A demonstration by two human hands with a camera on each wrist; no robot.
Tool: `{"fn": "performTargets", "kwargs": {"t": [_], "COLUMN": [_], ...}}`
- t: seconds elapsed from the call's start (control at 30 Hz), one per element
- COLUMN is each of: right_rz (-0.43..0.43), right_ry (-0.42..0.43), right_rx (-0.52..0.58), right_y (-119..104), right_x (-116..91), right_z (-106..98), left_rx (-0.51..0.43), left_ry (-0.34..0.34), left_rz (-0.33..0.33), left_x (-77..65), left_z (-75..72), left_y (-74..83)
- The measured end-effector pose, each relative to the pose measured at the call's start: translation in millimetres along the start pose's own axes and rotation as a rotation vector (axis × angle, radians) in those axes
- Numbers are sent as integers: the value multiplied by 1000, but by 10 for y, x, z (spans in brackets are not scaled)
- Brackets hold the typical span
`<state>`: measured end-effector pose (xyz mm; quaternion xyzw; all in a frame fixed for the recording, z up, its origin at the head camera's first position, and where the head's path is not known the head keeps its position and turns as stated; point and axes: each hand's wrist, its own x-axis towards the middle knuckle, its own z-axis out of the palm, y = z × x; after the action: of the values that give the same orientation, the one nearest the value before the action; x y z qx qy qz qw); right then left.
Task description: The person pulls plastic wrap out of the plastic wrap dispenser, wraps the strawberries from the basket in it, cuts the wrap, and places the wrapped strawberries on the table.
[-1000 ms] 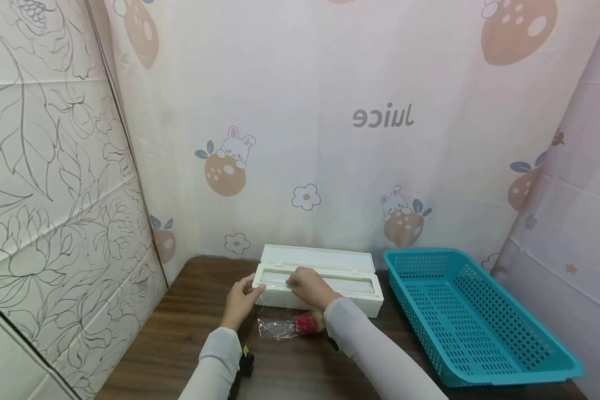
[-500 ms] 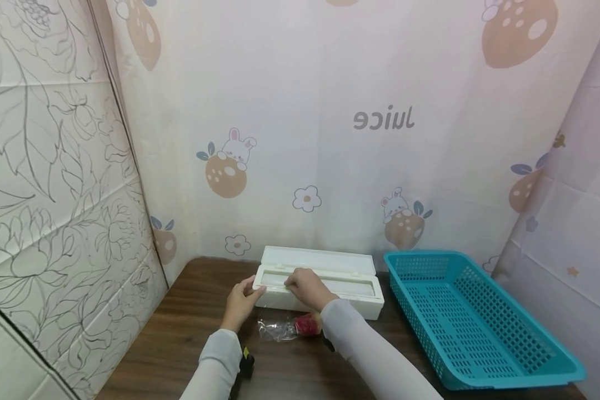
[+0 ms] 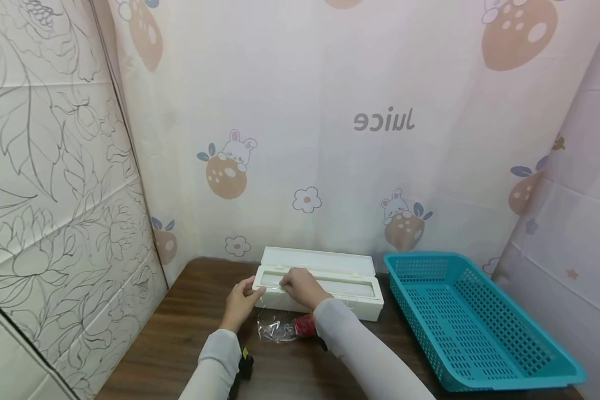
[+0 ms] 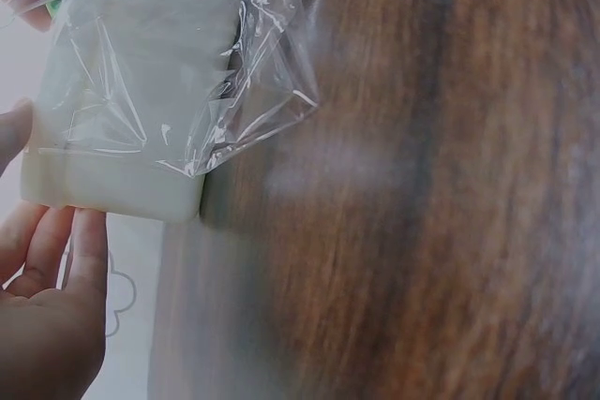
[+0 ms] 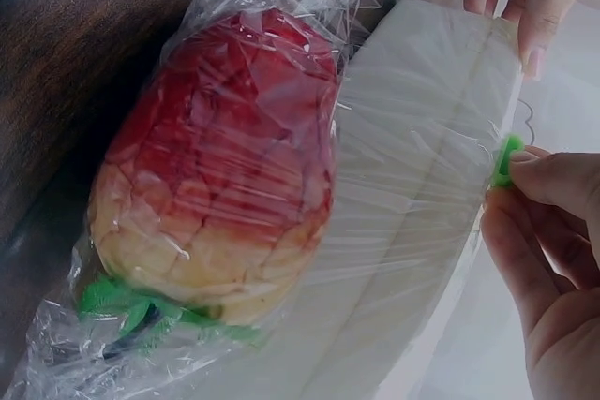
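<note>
A white cling film dispenser point(image 3: 362, 307) stands on the table with its lid point(image 3: 317, 260) raised at the back. My left hand point(image 3: 240, 305) holds its left end, thumb on top and fingers against the end. My right hand point(image 3: 304, 288) pinches a small green slide cutter point(image 5: 506, 161) on the dispenser's edge between thumb and fingers. Clear film point(image 4: 272, 100) hangs over the dispenser's front. Before it lies a red-and-yellow fruit point(image 5: 225, 156) with green leaves at one end, under crinkled film; my right sleeve hides part of it in the head view.
A blue plastic basket point(image 3: 480, 383) stands to the right on the dark wooden table point(image 3: 165, 333). Printed cloth point(image 3: 330, 166) hangs close behind the dispenser, and a line-drawn flower sheet point(image 3: 70, 222) borders the left. A black strap device point(image 3: 246, 366) sits at my left wrist.
My right hand has slid a little leftward along the dispenser with the green slide cutter. The right sleeve now covers more of the fruit. My left hand stays in place.
</note>
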<state>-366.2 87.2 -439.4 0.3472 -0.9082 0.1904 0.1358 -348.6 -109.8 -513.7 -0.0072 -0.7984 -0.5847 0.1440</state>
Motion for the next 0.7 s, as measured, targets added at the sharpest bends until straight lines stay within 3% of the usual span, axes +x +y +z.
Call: {"fn": "performTargets", "kwargs": {"t": [0.3,0.7], "right_rz": [80,83], "right_ry": [-35,-34], "right_rx": [13,2], "right_y": [-47,-102], "right_x": [25,92], "right_z": [34,85], "left_rx": [10,24], "left_ry": [-11,-14], "left_rz": [-25,-34], "left_x": [-3,-5], "left_z": [5,1], "left_y": [-10,1]}}
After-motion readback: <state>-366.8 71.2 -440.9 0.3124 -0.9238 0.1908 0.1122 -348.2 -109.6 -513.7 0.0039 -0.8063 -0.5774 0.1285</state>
